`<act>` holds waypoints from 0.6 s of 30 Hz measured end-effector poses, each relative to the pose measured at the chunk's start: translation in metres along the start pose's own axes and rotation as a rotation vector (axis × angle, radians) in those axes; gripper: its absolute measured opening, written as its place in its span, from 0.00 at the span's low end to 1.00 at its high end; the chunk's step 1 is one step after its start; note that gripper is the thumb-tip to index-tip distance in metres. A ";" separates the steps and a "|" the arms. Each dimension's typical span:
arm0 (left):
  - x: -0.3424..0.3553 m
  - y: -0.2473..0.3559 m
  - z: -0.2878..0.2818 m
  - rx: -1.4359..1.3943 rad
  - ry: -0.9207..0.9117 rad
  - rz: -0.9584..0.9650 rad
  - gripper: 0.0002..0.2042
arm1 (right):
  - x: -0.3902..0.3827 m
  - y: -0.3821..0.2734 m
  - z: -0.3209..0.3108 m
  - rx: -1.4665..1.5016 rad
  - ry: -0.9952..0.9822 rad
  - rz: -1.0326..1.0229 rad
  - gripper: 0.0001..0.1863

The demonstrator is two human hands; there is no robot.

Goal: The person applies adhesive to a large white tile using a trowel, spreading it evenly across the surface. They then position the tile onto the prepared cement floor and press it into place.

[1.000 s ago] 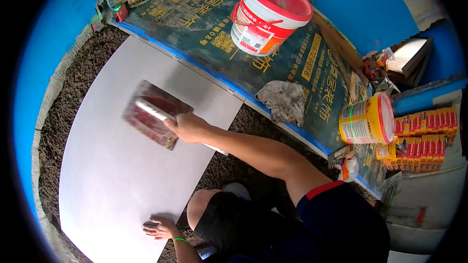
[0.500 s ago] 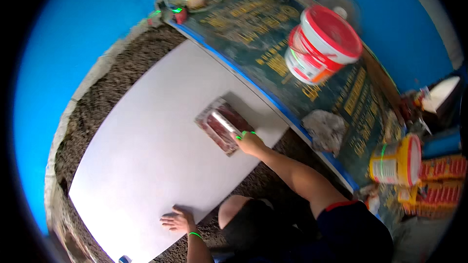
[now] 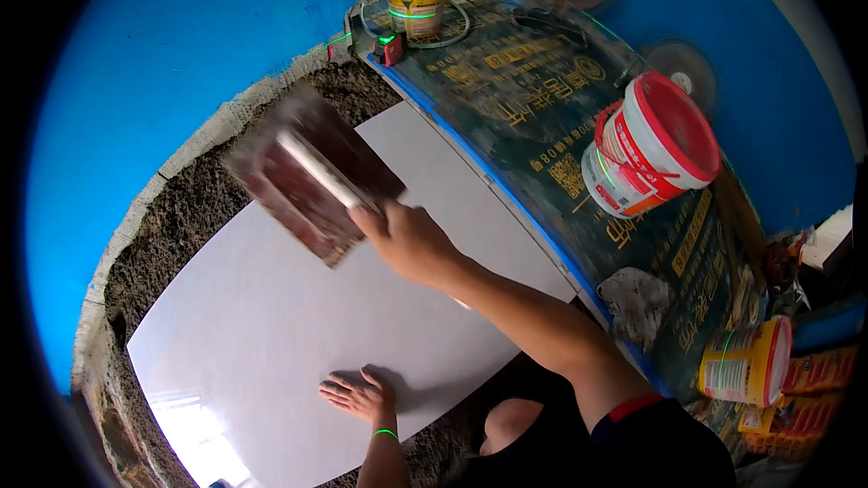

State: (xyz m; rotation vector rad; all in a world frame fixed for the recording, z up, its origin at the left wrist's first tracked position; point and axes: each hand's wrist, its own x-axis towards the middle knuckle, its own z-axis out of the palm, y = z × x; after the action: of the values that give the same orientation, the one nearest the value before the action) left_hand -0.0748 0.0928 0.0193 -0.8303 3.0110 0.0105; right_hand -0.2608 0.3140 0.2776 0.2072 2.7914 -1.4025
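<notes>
My right hand [image 3: 409, 239] is wrapped round the pale handle of a brown rectangular float [image 3: 357, 158]. The float is tilted and appears raised above the large glossy white tile [image 3: 280, 307], reaching past its far left edge over the rough mortar bed [image 3: 185, 217]. My left hand [image 3: 363, 395] lies flat on the near part of the tile, fingers spread, holding nothing. A green light line crosses the left wrist.
Right of the tile runs a blue-edged dark green floor cover [image 3: 506, 99]. On it stand a white bucket with red lid [image 3: 651, 145], a yellow bucket [image 3: 418, 4], a small red-black device [image 3: 389, 50] and a crumpled rag [image 3: 636, 303]. A blue wall [image 3: 181, 54] borders the left.
The float has moved from the tile's right part toward the far left and looks lifted off the surface. My left hand stays flat on the tile. The whole view has shifted somewhat.
</notes>
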 end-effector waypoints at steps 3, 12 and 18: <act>0.000 0.000 -0.001 -0.053 0.001 0.036 0.37 | 0.033 -0.020 -0.001 0.028 0.107 -0.197 0.29; -0.005 0.005 0.006 -0.048 0.031 0.099 0.36 | 0.114 0.183 0.071 -0.171 0.007 0.473 0.36; -0.001 0.007 0.005 -0.066 0.016 0.106 0.36 | 0.039 0.202 0.086 -0.156 -0.020 0.394 0.39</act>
State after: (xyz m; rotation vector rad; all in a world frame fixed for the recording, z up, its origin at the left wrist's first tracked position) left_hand -0.0773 0.0992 0.0145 -0.6766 3.0810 0.1055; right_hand -0.2788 0.3689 0.0621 0.6892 2.6307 -1.0851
